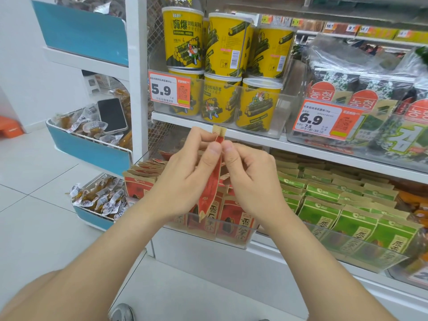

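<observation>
White shelf carries a clear bin. Just above it we hold one red packet edge-on, its long axis near upright. Left hand and right hand flank it, equally near. The fingers are curled, pinching its upper part from both sides.

A: Hands?
B: Left hand and right hand both pinch one red packet, edge-on, upright, thumbs near its top.
A: Below it?
B: Clear bin of red packets; green packets just right.
A: Else?
B: Yellow tubs on the shelf above. Phone lies on snacks in a blue bin, left.
</observation>
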The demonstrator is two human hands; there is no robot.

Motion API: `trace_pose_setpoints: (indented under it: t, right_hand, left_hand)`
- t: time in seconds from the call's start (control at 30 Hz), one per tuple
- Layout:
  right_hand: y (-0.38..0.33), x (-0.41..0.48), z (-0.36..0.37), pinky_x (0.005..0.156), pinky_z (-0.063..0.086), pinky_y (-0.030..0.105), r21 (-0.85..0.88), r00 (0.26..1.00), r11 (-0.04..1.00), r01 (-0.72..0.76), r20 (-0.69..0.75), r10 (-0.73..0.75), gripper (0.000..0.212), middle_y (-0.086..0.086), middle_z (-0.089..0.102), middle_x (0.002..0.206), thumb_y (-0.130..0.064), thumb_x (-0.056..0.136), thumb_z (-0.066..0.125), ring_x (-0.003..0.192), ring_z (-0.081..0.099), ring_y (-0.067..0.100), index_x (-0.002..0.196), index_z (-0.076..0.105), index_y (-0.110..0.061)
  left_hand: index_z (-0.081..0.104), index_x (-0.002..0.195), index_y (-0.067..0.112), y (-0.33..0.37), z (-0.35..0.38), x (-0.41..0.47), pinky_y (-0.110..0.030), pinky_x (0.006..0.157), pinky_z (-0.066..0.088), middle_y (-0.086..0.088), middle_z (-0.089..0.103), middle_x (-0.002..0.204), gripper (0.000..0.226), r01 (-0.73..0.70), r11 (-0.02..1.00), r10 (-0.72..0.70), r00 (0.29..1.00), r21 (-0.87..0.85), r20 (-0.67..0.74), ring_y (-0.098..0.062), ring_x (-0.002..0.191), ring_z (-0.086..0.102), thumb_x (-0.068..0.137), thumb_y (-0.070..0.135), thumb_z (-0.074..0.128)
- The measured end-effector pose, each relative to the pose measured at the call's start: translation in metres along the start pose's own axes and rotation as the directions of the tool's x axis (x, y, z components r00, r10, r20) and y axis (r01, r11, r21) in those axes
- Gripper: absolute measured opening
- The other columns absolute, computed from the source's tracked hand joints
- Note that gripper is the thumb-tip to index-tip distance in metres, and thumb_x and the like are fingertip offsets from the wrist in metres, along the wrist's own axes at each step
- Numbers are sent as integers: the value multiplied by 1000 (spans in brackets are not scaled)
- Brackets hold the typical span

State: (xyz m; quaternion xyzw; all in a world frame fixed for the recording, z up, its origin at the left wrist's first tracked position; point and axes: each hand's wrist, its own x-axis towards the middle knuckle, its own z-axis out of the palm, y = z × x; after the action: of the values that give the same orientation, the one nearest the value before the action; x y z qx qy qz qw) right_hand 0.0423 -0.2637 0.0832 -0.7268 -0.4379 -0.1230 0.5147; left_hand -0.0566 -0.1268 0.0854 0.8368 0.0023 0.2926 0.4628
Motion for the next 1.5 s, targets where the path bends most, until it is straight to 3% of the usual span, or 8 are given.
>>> trace_pose_setpoints:
  t: [0.1,0.4,0.7,0.9,1.07,1.23,1.33,1.5]
  right_hand:
    - [-3,2,-1,72,60,54,146,997,987,-63,-39,69,30,-5,79,86,-39,110,57,79,74,27,110,83,-25]
    - [-1,5,4,63,58,47,265,975,956,-129,-141,170,20,-3,72,72,-29,99,63,64,64,21,83,75,-23]
    - [-1,3,2,65,60,53,270,980,958,-99,-138,140,15,-4,71,74,-26,100,67,68,67,27,87,74,-23]
    - [-2,2,-5,73,60,32,314,995,945,-91,-12,100,5,-2,79,87,-15,95,82,78,74,18,97,79,-12]
    - [-4,-4,-4,72,65,46,172,993,984,-38,117,18,31,-7,80,102,-18,93,83,85,78,17,124,81,-26]
    - [0,-2,1,105,58,46,239,941,959,-151,333,65,61,-6,68,139,-28,95,78,119,71,16,152,59,-40]
    - [-6,-2,1,96,62,38,324,929,929,-180,365,53,62,-7,64,147,-18,103,73,117,73,15,159,51,-34]
    - [-13,3,-1,64,58,43,448,970,862,-238,154,188,28,11,76,105,-27,93,70,78,71,24,120,62,-28]
  left_hand:
    - [52,126,25,-1,2,0,-33,91,57,14,70,117,25,2,999,-1,1000,-44,30,-5,109,71,113,44,41]
    - [57,111,26,1,16,7,-72,108,44,-10,59,116,29,250,800,-248,966,-545,80,-29,109,59,97,51,62]
    - [50,129,-3,7,14,8,-57,95,40,-14,57,120,47,303,681,-294,947,-667,130,-31,109,50,102,35,57]
    - [59,125,13,5,7,10,-48,88,50,-17,65,109,21,275,618,-313,945,-737,89,-29,103,59,106,23,60]
    - [59,120,17,4,-1,14,-41,75,65,-2,68,94,17,227,525,-355,934,-820,31,-19,82,68,105,24,61]
    - [58,128,17,-3,-9,18,-46,88,55,-3,65,99,38,174,505,-381,924,-845,-38,-18,84,65,98,36,71]
    - [56,134,15,-6,-11,18,-44,95,57,-4,68,102,40,163,514,-320,947,-842,-12,-19,90,69,99,25,71]
    - [63,112,15,-2,-13,13,-47,98,59,-12,73,112,21,213,642,-232,970,-737,78,-25,103,69,95,11,75]
